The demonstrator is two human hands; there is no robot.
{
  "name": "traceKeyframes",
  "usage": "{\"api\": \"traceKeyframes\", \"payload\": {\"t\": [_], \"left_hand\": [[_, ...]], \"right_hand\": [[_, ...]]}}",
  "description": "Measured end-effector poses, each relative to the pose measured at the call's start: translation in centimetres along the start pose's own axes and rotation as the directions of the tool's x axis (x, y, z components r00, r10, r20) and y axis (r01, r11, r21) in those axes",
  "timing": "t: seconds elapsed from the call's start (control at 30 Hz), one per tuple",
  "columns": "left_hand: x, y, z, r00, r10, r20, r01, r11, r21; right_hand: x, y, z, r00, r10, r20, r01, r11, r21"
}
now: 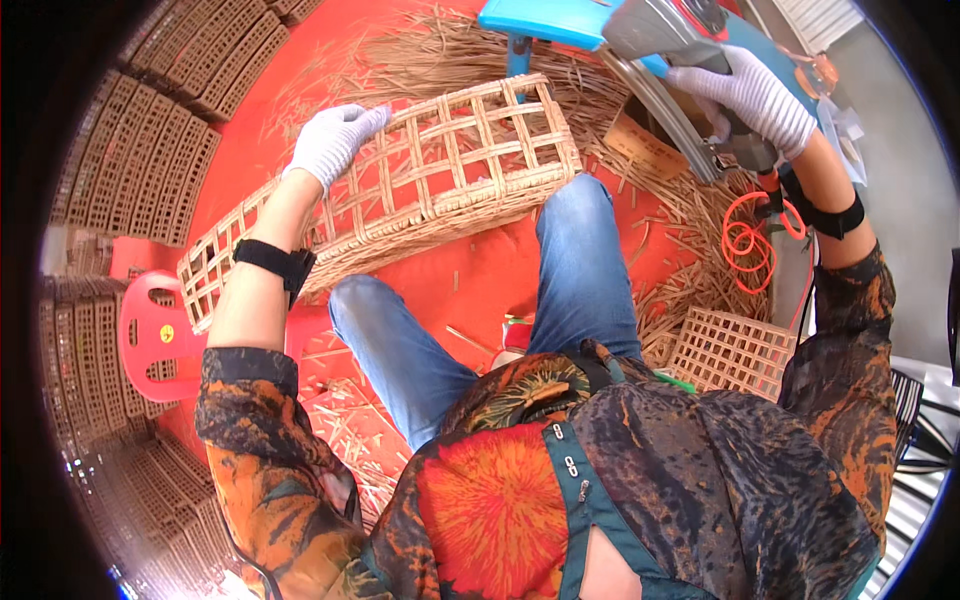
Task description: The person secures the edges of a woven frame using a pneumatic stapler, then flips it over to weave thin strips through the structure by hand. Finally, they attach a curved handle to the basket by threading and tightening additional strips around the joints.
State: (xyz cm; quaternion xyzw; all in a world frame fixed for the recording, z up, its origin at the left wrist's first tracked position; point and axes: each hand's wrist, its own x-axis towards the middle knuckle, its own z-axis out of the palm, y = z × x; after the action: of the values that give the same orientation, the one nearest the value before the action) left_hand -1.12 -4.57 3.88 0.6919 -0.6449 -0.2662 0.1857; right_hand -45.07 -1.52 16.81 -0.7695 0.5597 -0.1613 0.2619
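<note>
Nearest: patterned shirt [680, 470], then blue jeans [590, 270], knees set apart. Just beyond the knees: woven basket [430, 222], lying slantwise from lower left to upper right, open lattice side turned up. Right end close against the right knee; contact or slight gap not possible to tell. Left part passing behind the left forearm.

Left hand [335, 148], in a pale knit glove: opening narrow, fingers bent over the far upper edge of the basket and touching it. Grip holding the rim; depth of fingers inside the lattice not possible to tell.

Right hand [755, 100], in a matching glove: closed around a grey nail gun [655, 35] with red parts, raised off to the right of the basket, well apart from it. Trigger finger position not clear from this angle. Orange hose [728, 240] coiled below the tool. Black bands around both wrists.

Lower right: small lattice panel [735, 350]. Left: red plastic chair [168, 338], near the basket's left end. Farther out: red floor [420, 275] strewn with loose strips [430, 55], cardboard box [640, 135] behind the nail gun, blue bench [550, 18] at top. Far left: stacked woven pieces [140, 160] in several piles.
</note>
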Motion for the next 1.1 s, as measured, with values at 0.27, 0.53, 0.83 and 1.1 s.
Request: {"api": "traceKeyframes", "payload": {"t": [0.27, 0.53, 0.83, 1.1], "left_hand": [[-7.3, -5.0, -3.4, 0.819, 0.311, -0.483, -0.391, 0.918, -0.072], [-15.6, -7.2, 2.9, 0.717, 0.471, -0.514, -0.288, 0.872, 0.396], [-17.9, -9.1, 3.3, 0.726, 0.361, -0.585, -0.183, 0.922, 0.341], [-19.0, -8.8, 3.2, 0.689, 0.417, -0.593, -0.226, 0.901, 0.371]], "right_hand": [[0.5, 4.5, 1.0, 0.986, 0.141, -0.093, -0.123, 0.978, 0.171], [3.0, 12.4, -2.6, 0.935, 0.182, -0.306, -0.120, 0.970, 0.211], [9.7, 15.8, -7.0, 0.829, -0.019, -0.559, -0.360, 0.746, -0.560], [12.6, 17.9, -6.8, 0.894, -0.093, -0.438, -0.351, 0.462, -0.815]]}}
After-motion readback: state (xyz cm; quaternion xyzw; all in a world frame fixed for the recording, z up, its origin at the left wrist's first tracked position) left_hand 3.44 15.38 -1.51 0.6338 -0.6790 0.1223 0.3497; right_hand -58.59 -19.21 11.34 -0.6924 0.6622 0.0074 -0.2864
